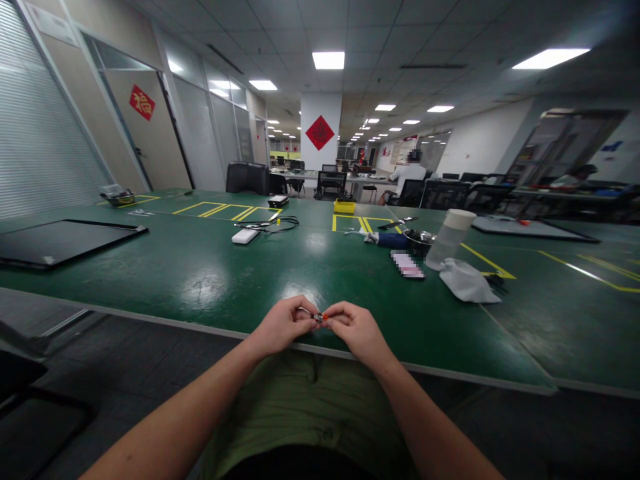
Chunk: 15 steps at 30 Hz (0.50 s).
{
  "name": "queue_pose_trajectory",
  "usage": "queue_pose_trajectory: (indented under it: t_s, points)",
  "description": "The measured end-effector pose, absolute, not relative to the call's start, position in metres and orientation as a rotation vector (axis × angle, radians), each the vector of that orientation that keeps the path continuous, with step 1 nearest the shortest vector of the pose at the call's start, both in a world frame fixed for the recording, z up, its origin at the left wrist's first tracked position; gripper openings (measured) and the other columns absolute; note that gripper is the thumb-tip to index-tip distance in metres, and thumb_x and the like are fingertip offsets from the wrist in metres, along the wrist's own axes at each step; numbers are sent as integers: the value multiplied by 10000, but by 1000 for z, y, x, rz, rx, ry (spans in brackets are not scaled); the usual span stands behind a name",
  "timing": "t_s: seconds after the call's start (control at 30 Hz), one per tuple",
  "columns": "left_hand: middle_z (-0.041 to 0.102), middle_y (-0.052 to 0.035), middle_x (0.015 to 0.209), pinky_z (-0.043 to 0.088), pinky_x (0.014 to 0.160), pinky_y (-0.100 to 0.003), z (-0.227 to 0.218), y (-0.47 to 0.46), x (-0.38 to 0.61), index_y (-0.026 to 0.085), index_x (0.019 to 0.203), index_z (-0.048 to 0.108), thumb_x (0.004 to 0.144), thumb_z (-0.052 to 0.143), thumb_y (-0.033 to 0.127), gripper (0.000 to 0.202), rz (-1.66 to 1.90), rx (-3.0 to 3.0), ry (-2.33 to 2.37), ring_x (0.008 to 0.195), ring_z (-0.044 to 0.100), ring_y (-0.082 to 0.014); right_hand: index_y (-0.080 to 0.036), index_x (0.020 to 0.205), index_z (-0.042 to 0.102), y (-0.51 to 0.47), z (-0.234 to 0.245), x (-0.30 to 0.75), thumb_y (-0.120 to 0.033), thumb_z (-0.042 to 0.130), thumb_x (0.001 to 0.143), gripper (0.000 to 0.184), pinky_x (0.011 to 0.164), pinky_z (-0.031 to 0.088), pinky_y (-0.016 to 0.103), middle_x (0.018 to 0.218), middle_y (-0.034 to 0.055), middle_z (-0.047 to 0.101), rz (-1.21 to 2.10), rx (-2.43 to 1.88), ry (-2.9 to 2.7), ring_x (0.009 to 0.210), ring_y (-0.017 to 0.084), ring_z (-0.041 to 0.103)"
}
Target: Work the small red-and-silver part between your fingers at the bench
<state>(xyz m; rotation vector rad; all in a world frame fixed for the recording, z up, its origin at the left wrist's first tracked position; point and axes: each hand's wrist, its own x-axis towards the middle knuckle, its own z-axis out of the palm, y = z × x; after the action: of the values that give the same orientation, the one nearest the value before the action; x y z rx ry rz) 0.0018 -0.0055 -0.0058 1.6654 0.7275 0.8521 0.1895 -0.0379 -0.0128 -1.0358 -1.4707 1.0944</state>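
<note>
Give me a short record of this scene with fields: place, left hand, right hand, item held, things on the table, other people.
place: seated at the near edge of a green table in an open office
left hand: fingers pinched on the small part
right hand: fingers pinched on its other end
item held: small part, metal with an orange bit, too small to identify
on table: plastic bottle, white cloth, metal bowl, white box, black cable, dark tray
other people: one person seated far back

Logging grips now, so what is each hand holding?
Left hand: closed on the small metal part.
Right hand: closed, pinching the same part's orange end.
</note>
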Motion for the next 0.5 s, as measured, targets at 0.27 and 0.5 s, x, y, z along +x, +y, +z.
queue_pose_trajectory:
  t_s: [0.27, 0.5]
  points:
    - [595, -3, 717, 360, 535, -180, -8, -6, 2, 130, 851, 568, 732, 646, 194, 156, 881, 1721, 719, 585, 508, -73, -150, 825, 635, -37, -13, 190, -262, 672, 715, 161, 654, 509, 263, 754, 22, 680, 1018, -1088, -1548, 723, 168, 665]
    - [566, 12, 672, 345, 533, -180, -6, -6, 0, 133, 879, 579, 739, 629, 184, 157, 835, 1743, 733, 579, 486, -75, -153, 793, 635, -37, -16, 190, -258, 674, 717, 135, 660, 497, 263, 744, 25, 670, 1003, -1084, -1582, 709, 161, 652]
